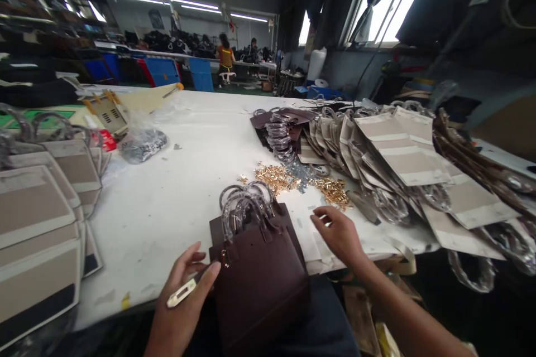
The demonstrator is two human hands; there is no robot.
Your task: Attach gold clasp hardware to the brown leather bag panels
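Note:
Dark maroon bag panels (259,279) with plastic-wrapped handles (245,206) stand at the front edge of the table. A small gold fitting (225,258) hangs at the upper left of the front panel. My left hand (186,287) is at the panel's left edge, holding a cream-handled tool (181,293) against the palm, its thumb and fingers apart. To the right of the panels, my right hand (337,231) hovers over the table with its thumb and forefinger curved, and nothing shows between them. Gold metal pieces (276,178) lie piled beyond the handles.
Beige panels (402,148) with wrapped handles are heaped at the right, and more panels (33,206) stand at the left. A plastic bag (144,145) lies on the white table (196,134). People (226,56) are far back.

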